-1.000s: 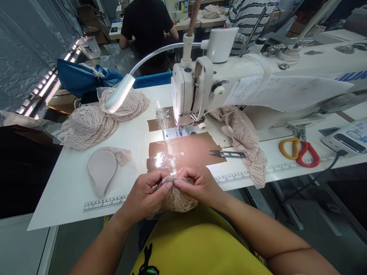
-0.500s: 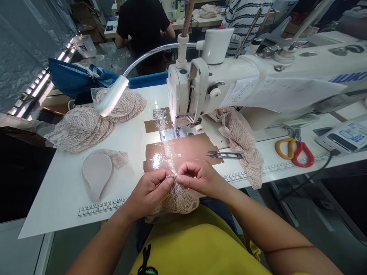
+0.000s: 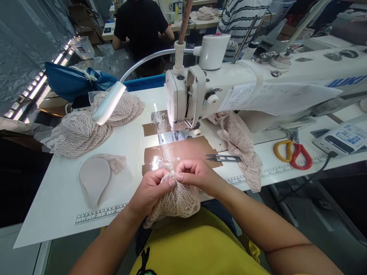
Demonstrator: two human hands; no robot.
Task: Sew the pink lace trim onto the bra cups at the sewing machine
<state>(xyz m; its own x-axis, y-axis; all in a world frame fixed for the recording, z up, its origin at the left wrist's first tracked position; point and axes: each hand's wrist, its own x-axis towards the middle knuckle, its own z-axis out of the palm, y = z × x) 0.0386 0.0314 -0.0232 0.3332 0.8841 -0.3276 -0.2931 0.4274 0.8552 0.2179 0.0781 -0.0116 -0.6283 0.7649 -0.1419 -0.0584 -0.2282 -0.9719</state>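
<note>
A beige lace piece hangs over the table's front edge toward my lap, gathered at its top edge. My left hand pinches that edge between thumb and fingers. Close beside it, my right hand grips the same edge with its fingertips. The sewing machine stands just beyond both hands, its needle area above a metal plate and brown tape. Thread snips lie right of my right hand. A smooth beige teardrop-shaped pad rests on the table to the left, with a lace scrap beside it.
Stacked lace pieces lie at the left under a lamp. More lace trails off the front edge at right, near scissors and a white device. Behind the machine sits a person in black; another wears stripes.
The lace's gathered edge has turned up, showing more of its patterned face between my hands. Both hands keep their pinch. The view has shifted slightly.
</note>
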